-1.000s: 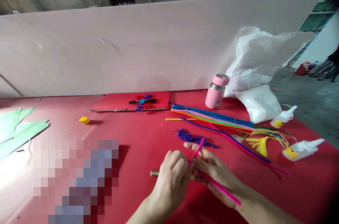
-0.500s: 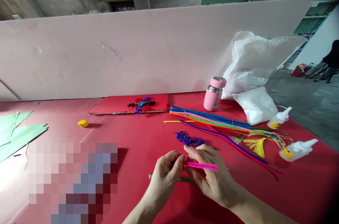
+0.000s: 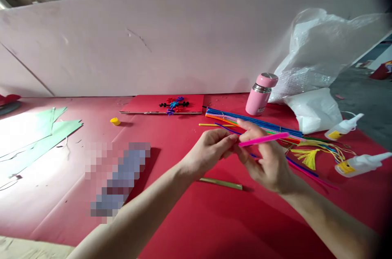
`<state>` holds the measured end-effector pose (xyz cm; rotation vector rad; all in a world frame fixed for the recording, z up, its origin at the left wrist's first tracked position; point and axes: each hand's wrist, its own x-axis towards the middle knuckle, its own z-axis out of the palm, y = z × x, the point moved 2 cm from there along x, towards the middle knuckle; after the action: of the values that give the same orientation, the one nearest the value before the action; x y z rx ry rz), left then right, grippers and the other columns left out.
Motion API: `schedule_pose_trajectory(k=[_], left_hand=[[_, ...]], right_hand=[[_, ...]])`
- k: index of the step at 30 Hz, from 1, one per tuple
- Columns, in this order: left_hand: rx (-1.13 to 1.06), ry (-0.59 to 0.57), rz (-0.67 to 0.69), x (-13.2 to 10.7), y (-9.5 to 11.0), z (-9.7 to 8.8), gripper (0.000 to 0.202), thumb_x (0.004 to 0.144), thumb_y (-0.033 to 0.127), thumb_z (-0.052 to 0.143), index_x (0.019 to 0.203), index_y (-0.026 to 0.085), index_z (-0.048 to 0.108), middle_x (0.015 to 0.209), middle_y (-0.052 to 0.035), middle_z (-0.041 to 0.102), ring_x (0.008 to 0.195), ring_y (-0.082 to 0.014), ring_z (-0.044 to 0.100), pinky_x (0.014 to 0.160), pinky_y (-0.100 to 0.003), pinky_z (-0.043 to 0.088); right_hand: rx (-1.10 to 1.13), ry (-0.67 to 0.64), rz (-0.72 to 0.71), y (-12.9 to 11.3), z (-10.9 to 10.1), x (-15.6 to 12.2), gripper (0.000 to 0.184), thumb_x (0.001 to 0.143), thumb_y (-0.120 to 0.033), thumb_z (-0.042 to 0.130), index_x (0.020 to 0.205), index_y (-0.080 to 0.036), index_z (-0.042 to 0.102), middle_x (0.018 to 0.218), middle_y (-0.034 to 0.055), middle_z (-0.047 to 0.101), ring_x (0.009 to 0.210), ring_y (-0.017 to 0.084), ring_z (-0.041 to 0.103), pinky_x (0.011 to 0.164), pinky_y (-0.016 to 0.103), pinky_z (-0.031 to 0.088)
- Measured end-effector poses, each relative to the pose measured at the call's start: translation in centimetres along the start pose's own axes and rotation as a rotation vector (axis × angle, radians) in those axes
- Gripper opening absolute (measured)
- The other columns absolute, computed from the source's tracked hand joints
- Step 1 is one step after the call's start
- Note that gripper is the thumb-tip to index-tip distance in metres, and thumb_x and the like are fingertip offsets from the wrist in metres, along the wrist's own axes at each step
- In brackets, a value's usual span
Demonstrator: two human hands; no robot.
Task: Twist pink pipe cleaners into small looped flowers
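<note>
A bright pink pipe cleaner, folded or bunched into a short length, is held above the red table. My left hand pinches its left end between thumb and index finger. My right hand meets it there, thumb and fingers closed around that end, with the index finger raised; the free part points right across this hand. Just behind lies a bundle of coloured pipe cleaners, blue, pink, orange and green. Loose purple and pink pipe cleaners run out to the right. Purple flower shapes are hidden behind my hands.
A gold-coloured stick lies below my hands. Further off are a pink flask, glue bottles, a yellow tassel, a red board with pipe-cleaner flowers, a yellow cap and green sheets.
Both hands have risen and moved right with the pink pipe cleaner, which now tilts up to the right. The gold stick shows more and the purple flowers are covered. The view has shifted.
</note>
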<state>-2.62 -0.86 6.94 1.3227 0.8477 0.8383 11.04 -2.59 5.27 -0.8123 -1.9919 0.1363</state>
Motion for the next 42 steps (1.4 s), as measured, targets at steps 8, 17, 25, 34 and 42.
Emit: schedule_pose_trajectory(k=[8, 17, 25, 34, 42], left_hand=[[-0.206, 0.05, 0.039, 1.1, -1.9, 1.0, 0.025, 0.073, 0.035, 0.059, 0.061, 0.014, 0.054, 0.054, 0.0043, 0.045, 0.049, -0.0069, 0.036, 0.05, -0.022, 0.028], [0.314, 0.325, 0.276, -0.3, -6.7, 1.0, 0.028, 0.085, 0.029, 0.041, 0.059, 0.019, 0.04, 0.061, 0.0017, 0.039, 0.056, -0.0117, 0.035, 0.054, -0.024, 0.031], [0.725, 0.279, 0.609, -1.5, -6.3, 0.8, 0.026, 0.084, 0.015, 0.036, 0.06, 0.019, 0.044, 0.062, -0.0015, 0.045, 0.059, -0.0144, 0.037, 0.059, -0.028, 0.031], [-0.143, 0.425, -0.03, 0.6, -8.4, -0.8, 0.032, 0.076, 0.042, 0.054, 0.06, 0.017, 0.042, 0.052, 0.0057, 0.036, 0.049, -0.008, 0.03, 0.049, -0.022, 0.026], [-0.119, 0.237, -0.073, 0.2, -7.4, 0.4, 0.034, 0.074, 0.041, 0.057, 0.056, 0.015, 0.045, 0.048, 0.0068, 0.034, 0.047, -0.0065, 0.025, 0.045, -0.021, 0.02]], right_hand=[[0.498, 0.016, 0.465, 1.4, 0.7, -0.8, 0.03, 0.083, -0.023, 0.048, 0.112, -0.021, 0.042, 0.082, 0.0027, 0.052, 0.066, 0.015, 0.053, 0.063, 0.03, 0.048], [1.166, 0.133, 1.047, 2.3, 4.3, -3.0, 0.048, 0.068, -0.022, 0.059, 0.114, -0.018, 0.046, 0.067, -0.0032, 0.052, 0.056, 0.01, 0.05, 0.058, 0.024, 0.042], [1.222, 0.01, 1.074, 1.6, 4.3, -3.6, 0.043, 0.071, -0.03, 0.062, 0.11, -0.02, 0.048, 0.061, -0.0052, 0.047, 0.052, 0.009, 0.047, 0.054, 0.022, 0.04], [0.142, 0.049, 0.409, 2.7, 2.5, -3.6, 0.028, 0.083, -0.021, 0.048, 0.111, -0.019, 0.044, 0.075, 0.0029, 0.056, 0.072, 0.018, 0.054, 0.07, 0.034, 0.046], [-0.051, -0.129, 0.057, 2.1, 2.8, -3.4, 0.044, 0.084, -0.015, 0.046, 0.127, -0.016, 0.035, 0.088, 0.0102, 0.061, 0.078, 0.022, 0.052, 0.069, 0.039, 0.047]])
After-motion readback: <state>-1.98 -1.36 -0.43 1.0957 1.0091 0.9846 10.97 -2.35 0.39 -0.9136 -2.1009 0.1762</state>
